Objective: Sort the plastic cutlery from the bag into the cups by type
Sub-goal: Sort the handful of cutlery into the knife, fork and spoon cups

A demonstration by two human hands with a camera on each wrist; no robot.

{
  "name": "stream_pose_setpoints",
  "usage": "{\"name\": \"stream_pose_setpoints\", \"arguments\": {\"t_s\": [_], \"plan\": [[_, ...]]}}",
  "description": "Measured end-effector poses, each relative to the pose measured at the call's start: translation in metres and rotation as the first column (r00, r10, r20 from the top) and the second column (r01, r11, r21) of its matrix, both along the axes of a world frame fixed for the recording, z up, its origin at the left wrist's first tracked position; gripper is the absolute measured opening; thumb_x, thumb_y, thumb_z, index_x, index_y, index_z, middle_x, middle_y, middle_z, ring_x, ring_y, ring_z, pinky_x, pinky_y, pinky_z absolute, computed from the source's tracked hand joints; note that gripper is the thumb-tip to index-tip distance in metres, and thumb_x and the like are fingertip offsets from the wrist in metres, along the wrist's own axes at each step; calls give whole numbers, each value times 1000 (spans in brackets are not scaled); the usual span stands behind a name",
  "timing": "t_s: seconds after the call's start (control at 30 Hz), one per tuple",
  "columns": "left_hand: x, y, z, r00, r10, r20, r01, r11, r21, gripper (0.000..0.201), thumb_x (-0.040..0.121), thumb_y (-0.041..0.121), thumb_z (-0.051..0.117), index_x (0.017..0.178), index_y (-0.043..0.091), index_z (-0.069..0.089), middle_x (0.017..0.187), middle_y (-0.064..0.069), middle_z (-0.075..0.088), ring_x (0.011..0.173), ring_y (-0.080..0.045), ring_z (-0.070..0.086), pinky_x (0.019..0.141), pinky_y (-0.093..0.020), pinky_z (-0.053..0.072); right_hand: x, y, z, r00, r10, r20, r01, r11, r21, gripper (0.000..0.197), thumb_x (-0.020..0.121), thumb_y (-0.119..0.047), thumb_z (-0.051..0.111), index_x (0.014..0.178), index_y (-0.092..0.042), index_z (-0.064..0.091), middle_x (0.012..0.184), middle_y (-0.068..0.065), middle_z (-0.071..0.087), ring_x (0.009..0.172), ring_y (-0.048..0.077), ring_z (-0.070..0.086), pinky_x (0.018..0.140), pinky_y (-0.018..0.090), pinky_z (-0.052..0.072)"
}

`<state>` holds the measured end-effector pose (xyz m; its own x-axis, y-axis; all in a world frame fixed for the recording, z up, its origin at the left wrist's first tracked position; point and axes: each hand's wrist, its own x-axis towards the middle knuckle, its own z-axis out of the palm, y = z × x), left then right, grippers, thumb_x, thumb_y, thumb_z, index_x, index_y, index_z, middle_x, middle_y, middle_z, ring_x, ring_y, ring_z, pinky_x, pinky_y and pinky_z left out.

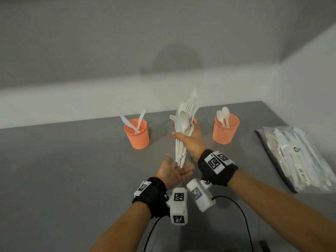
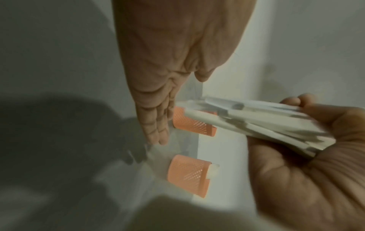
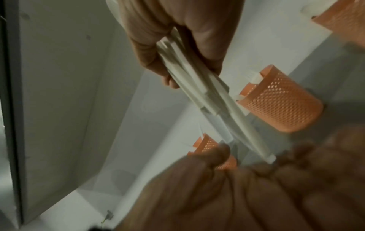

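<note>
My right hand grips a bundle of white plastic cutlery held upright above the table, with forks and spoons fanned at the top. My left hand lies palm up under the handle ends, fingers straight. The handle ends reach its fingers; contact is unclear. Three orange mesh cups stand in a row: the left cup holds knives, the right cup holds spoons, and the middle cup is mostly hidden behind the bundle. The clear bag with more cutlery lies at the right.
The grey table meets a white wall behind the cups and another wall at the right beyond the bag. Black cables run from the wrist cameras toward the near edge.
</note>
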<state>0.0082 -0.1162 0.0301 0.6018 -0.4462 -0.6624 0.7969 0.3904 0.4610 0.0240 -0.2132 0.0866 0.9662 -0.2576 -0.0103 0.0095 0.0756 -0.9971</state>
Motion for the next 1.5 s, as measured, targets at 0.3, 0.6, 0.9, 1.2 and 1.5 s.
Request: {"name": "stream_pose_setpoints", "arguments": {"t_s": [0.3,0.6,0.9,1.2,1.5], "plan": [[6,2,42,991,-3,137,17,995,-101,40,101,26,24,96,6,59,70,-10,73,60,-20,71,54,-32,58,-13,12,-7,998,6,70,-7,1000,13,45,79,8,65,108,-23,50,96,-5,59,94,12,56,71,7,49],[-1,5,47,963,-130,234,133,991,1,38,101,34,24,110,15,55,87,-4,68,74,-15,64,61,-25,54,-13,11,-18,999,33,14,-33,999,-28,43,78,2,68,111,-18,50,93,-5,61,85,5,60,74,14,49],[13,24,43,813,-466,348,223,802,554,16,94,18,48,92,11,62,89,-2,64,81,-15,60,83,-32,54,-4,-14,-29,972,146,-184,-118,980,158,6,87,-11,61,89,-10,56,67,6,60,57,17,64,58,28,54],[55,4,70,732,-248,634,-205,808,552,20,89,30,59,96,11,57,82,-1,56,68,-12,53,57,-23,45,-1,-37,-35,894,351,-279,-293,928,229,10,87,-9,61,95,-13,59,82,7,70,62,12,60,55,20,50],[55,-17,57,741,-249,624,-312,696,647,13,92,10,46,82,6,53,78,-15,63,68,-27,61,73,-41,55,3,-51,-39,837,474,-274,-410,874,259,14,87,-7,59,99,-13,62,90,8,72,74,18,68,62,24,55]]}}
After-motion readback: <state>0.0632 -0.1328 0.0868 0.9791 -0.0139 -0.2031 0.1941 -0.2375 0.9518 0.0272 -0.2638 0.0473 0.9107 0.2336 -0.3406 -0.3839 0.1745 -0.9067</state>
